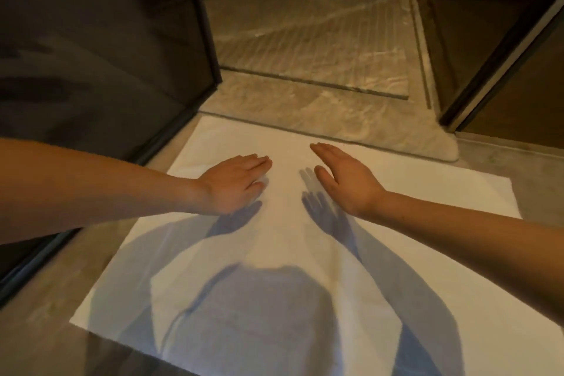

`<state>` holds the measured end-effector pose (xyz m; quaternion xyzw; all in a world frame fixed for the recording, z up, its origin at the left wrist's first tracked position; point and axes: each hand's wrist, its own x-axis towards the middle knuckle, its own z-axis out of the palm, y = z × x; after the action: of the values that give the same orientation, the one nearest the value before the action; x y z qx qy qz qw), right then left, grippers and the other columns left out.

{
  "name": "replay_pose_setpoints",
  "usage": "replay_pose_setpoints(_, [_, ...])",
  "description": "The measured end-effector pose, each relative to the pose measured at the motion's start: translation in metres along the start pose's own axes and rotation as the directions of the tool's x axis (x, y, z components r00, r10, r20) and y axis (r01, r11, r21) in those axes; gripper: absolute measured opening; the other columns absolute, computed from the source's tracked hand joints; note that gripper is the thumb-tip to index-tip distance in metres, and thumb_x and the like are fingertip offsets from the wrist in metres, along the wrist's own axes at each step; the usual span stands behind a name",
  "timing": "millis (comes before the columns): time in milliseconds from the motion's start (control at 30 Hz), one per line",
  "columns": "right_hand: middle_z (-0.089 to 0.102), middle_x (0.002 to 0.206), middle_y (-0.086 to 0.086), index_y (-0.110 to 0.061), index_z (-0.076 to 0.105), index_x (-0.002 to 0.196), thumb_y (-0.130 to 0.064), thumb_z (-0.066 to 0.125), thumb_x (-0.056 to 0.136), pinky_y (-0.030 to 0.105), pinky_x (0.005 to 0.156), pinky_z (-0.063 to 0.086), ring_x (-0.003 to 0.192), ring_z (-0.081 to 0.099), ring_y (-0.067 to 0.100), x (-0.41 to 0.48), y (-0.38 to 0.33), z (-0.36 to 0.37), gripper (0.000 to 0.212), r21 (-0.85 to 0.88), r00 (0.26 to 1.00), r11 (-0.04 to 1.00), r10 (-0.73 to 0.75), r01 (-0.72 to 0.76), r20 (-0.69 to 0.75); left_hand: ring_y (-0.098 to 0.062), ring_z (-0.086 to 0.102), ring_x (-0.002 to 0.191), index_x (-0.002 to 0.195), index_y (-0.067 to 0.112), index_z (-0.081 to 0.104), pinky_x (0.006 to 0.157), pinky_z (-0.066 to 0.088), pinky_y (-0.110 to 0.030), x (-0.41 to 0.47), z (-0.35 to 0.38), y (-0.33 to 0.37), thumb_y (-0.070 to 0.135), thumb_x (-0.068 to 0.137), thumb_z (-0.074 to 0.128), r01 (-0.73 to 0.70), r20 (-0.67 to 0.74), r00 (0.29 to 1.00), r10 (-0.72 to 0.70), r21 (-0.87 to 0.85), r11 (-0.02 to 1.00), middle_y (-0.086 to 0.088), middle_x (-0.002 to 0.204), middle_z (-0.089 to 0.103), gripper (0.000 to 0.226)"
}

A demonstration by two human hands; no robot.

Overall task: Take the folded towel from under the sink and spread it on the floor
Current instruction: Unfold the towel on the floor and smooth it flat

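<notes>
A white towel (396,247) lies unfolded and flat on the floor, filling most of the lower view. My left hand (235,181) rests palm down on its far half, fingers together and straight. My right hand (345,175) is flat too, a little to the right, and seems to hover just above the cloth, casting a shadow on it. Neither hand holds anything. My own shadow darkens the towel's near half.
A dark glass panel (100,64) in a black frame stands along the left. Beyond the towel lies a shower floor (308,33) with a ribbed wet surface and a drain slot. A dark door frame (494,64) rises at the right. Grey floor (518,174) borders the towel.
</notes>
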<state>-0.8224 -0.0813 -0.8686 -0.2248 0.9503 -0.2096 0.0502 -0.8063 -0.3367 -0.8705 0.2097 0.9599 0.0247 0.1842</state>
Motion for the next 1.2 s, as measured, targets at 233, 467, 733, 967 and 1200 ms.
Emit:
replay_pose_setpoints(233, [0.019,0.162,0.006,-0.013,0.019,0.155,-0.029,0.029,0.105,0.036,0.121,0.014,0.149,0.015,0.02,0.086,-0.047,0.081,0.053,0.006,0.991,0.992,0.127,-0.127,-0.049,-0.016,-0.006,0.151,0.157,0.017,0.001,0.122,-0.004,-0.036,0.039,0.036,-0.052,0.038,0.106,0.018,0.109,-0.21,0.972,-0.104,0.012,0.994,0.0,0.165,-0.003,0.058])
replay_pose_setpoints(467, [0.013,0.163,0.003,-0.015,0.012,0.156,-0.031,0.024,0.105,0.038,0.121,0.008,0.15,0.009,0.021,0.149,-0.068,0.119,0.055,-0.127,0.982,0.975,0.187,-0.185,0.003,-0.016,-0.006,0.151,0.156,0.017,0.0,0.121,-0.007,-0.036,0.086,0.058,-0.089,0.036,0.105,0.014,0.204,-0.248,0.945,-0.212,-0.057,0.977,0.001,0.165,-0.003,0.057])
replay_pose_setpoints(733, [0.006,0.164,0.0,-0.018,0.008,0.157,-0.036,0.016,0.105,0.04,0.122,0.002,0.151,0.001,0.019,0.178,-0.065,0.153,0.055,-0.212,0.983,0.962,0.181,-0.172,0.021,-0.014,-0.009,0.15,0.156,0.021,-0.003,0.12,-0.007,-0.036,0.094,0.083,-0.128,0.046,0.103,0.014,0.128,-0.267,0.954,-0.134,-0.041,0.991,0.003,0.165,-0.005,0.061])
replay_pose_setpoints(967, [0.001,0.164,-0.005,-0.022,0.003,0.157,-0.046,0.012,0.102,0.039,0.122,0.0,0.151,-0.003,0.016,0.132,-0.001,0.144,0.06,-0.232,0.965,0.937,0.258,-0.261,-0.044,-0.014,-0.012,0.15,0.156,0.016,-0.004,0.119,-0.011,-0.03,0.078,0.094,-0.159,0.051,0.101,0.012,0.144,-0.318,0.934,-0.163,-0.083,0.986,-0.002,0.164,-0.009,0.067])
replay_pose_setpoints(1200, [-0.001,0.164,-0.003,-0.02,0.001,0.157,-0.046,0.013,0.102,0.039,0.122,0.0,0.151,-0.005,0.015,0.081,0.045,0.119,0.062,-0.261,0.929,0.892,0.36,-0.368,-0.079,-0.016,-0.012,0.15,0.156,0.016,-0.002,0.121,-0.007,-0.034,0.073,0.098,-0.173,0.056,0.097,0.007,0.202,-0.305,0.924,-0.23,-0.121,0.972,-0.005,0.165,-0.008,0.072])
